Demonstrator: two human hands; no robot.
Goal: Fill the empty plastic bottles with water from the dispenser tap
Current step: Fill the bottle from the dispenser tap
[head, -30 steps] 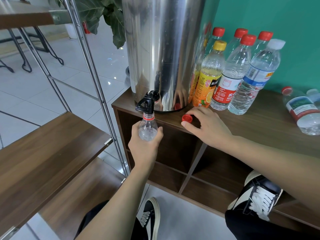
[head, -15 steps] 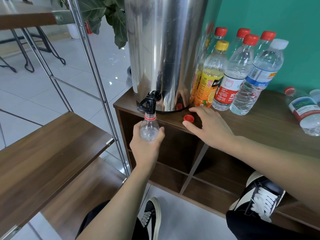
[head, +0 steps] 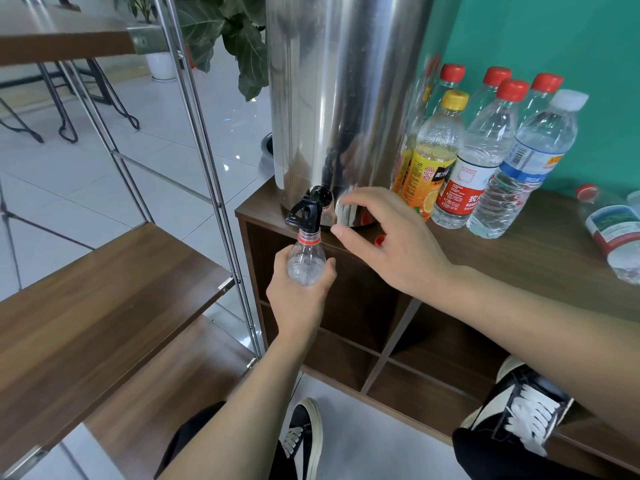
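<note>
My left hand [head: 300, 299] grips a clear plastic bottle [head: 306, 261] with a red neck ring, its uncapped mouth right under the black tap [head: 309, 211] of the tall steel dispenser [head: 343, 98]. My right hand [head: 384, 237] hovers just right of the tap, fingers loosely curved, thumb and forefinger apart, holding nothing. The red cap [head: 380, 240] lies on the cabinet top [head: 519, 251], partly hidden behind that hand.
Several capped bottles [head: 485, 147] stand right of the dispenser against the green wall; another bottle [head: 613, 230] lies on its side at the far right. A metal-framed wooden shelf [head: 104, 289] stands at left. My shoes [head: 526, 410] are below the open cubbies.
My right hand has lifted off the red cap on the cabinet top and moved left and up toward the tap. The left hand keeps the bottle under the tap.
</note>
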